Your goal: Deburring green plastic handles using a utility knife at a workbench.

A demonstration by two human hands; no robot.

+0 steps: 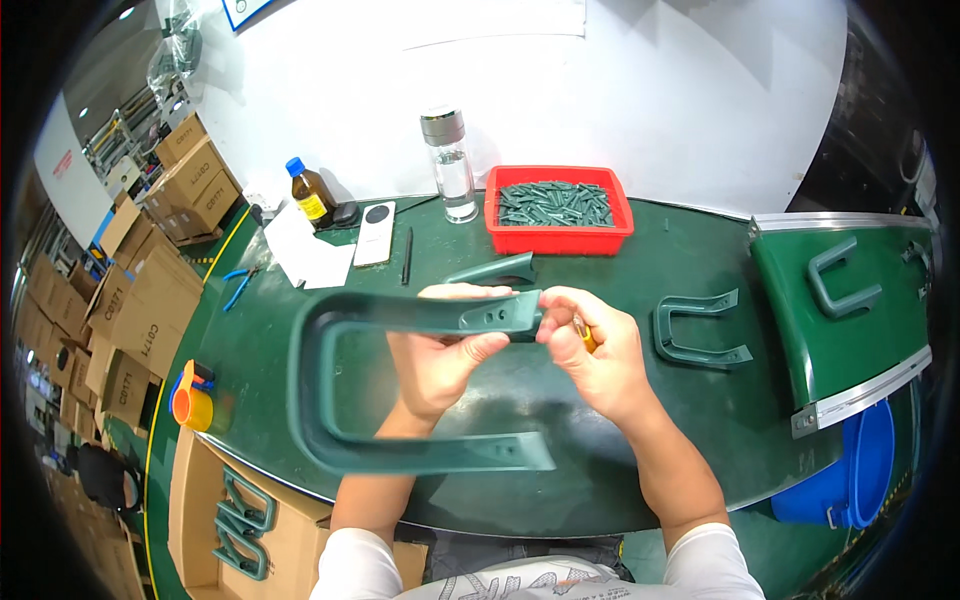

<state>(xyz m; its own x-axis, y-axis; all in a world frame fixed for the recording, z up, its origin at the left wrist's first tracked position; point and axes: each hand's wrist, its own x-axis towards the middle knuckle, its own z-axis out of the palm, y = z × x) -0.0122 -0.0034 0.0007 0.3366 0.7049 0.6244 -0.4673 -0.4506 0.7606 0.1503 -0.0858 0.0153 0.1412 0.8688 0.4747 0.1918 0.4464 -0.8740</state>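
A green U-shaped plastic handle [308, 385] is held up above the table, its two arms pointing right. My left hand [435, 362] is closed around its upper arm, thumb in front, near two small holes. At the tip of that arm, the fingers of my right hand [600, 350] are pinched together. A small yellow tool [585, 333] sticks out of the right hand's grip; its working end is hidden. Beyond my left hand a green curved piece [495, 269] lies on the table. Another U-shaped handle [690, 330] rests to the right.
A red bin [560, 240] of small green parts stands at the back, beside a glass bottle [455, 180]. A brown bottle [312, 195], phone [376, 235], pen [407, 256] and blue pliers [238, 286] lie left. A green panel [800, 300] is right; a carton [190, 510] holds handles lower left.
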